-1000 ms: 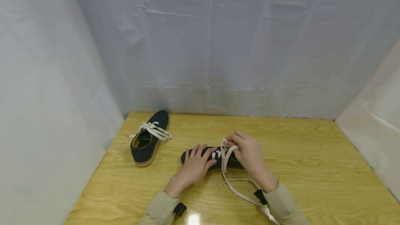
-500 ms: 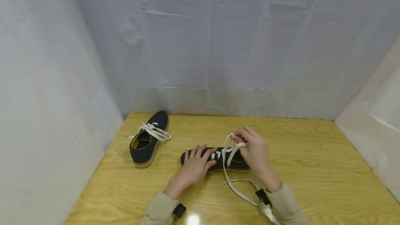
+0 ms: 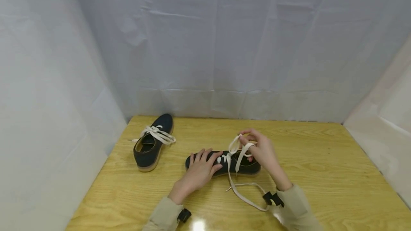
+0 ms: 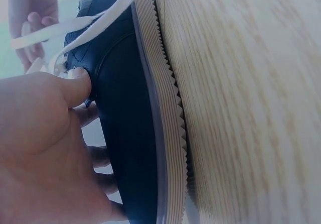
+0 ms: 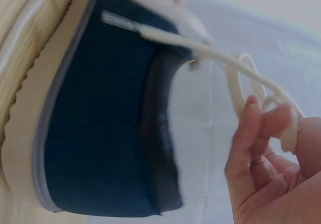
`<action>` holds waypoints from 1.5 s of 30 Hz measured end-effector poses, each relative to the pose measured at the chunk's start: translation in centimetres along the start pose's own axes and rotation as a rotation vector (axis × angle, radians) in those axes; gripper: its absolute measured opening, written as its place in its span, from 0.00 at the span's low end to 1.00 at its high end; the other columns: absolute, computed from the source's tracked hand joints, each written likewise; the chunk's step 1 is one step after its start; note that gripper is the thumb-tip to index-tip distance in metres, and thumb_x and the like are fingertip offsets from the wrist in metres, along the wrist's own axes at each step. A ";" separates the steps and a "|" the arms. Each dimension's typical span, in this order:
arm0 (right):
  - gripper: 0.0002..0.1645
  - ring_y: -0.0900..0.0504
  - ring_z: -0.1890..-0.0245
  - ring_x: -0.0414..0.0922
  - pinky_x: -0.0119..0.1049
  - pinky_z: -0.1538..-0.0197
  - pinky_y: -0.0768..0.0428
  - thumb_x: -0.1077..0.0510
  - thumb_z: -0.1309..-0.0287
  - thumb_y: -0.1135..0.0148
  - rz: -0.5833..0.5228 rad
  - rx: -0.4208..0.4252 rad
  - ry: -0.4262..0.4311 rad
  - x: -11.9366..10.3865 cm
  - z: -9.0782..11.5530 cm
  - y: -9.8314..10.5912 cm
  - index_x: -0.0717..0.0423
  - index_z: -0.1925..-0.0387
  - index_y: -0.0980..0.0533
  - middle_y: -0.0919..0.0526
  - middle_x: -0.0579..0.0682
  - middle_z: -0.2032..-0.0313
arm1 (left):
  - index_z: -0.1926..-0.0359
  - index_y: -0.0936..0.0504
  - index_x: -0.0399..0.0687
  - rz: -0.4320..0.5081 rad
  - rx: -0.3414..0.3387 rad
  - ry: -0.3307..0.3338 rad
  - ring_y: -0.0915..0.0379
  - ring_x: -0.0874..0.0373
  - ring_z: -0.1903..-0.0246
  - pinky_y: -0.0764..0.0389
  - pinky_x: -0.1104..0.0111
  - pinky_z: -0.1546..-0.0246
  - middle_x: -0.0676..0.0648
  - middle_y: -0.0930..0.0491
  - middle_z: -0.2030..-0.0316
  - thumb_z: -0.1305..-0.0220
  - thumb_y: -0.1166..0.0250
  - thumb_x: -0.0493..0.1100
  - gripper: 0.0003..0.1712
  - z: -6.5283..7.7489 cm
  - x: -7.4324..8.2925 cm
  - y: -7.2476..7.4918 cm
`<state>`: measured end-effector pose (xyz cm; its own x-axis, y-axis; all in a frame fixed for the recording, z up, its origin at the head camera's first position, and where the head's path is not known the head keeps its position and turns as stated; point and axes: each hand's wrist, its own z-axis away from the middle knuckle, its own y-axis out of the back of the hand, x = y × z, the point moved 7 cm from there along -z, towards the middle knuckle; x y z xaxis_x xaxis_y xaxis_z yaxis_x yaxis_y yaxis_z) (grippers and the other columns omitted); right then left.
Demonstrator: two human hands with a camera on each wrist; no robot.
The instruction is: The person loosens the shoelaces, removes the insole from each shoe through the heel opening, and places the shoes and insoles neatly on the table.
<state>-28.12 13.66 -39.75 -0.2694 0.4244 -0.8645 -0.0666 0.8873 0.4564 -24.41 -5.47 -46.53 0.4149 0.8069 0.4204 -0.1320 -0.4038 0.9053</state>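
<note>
A dark navy shoe (image 3: 253, 169) with a pale ridged sole lies on the table, toe to the left and heel to the right. Over its toe and front rests my left hand (image 3: 199, 171), fingers spread, thumb beside the lacing in the left wrist view. Above the shoe's opening, my right hand (image 3: 262, 152) pinches a white shoelace (image 3: 233, 146), which forms a loop at the fingertips. The lace's tipped end (image 5: 118, 20) hangs against the shoe's side in the right wrist view. Another lace length (image 3: 242, 198) curves across the table in front, ending in a metal tip.
A matching navy shoe (image 3: 151, 156) stands at the back left, its white laces (image 3: 162, 136) lying loosely over it. The wooden table (image 3: 321, 174) is bordered by white sheeting (image 3: 212, 45) behind and at both sides. Black bands sit at both sleeves.
My right hand has moved right and slightly up, pulling the lace loop off the shoe's lacing and uncovering more of the heel. The left hand stays in place.
</note>
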 end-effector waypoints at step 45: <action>0.15 0.30 0.78 0.30 0.28 0.72 0.28 0.66 0.32 0.38 0.555 -0.345 0.436 -1.3 0.4 -3.4 0.49 0.49 0.16 0.17 0.43 0.68 | 0.24 0.35 0.58 -0.018 -0.003 0.016 0.50 0.32 0.26 0.50 0.30 0.32 0.36 0.41 0.26 0.20 0.53 0.57 0.29 0.0 0.0 0.2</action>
<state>-27.13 10.20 -40.25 -0.6984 0.6167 -0.3632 -0.0879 0.4298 0.8987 -24.45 -5.56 -46.35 0.4026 0.8210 0.4049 -0.1272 -0.3878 0.9129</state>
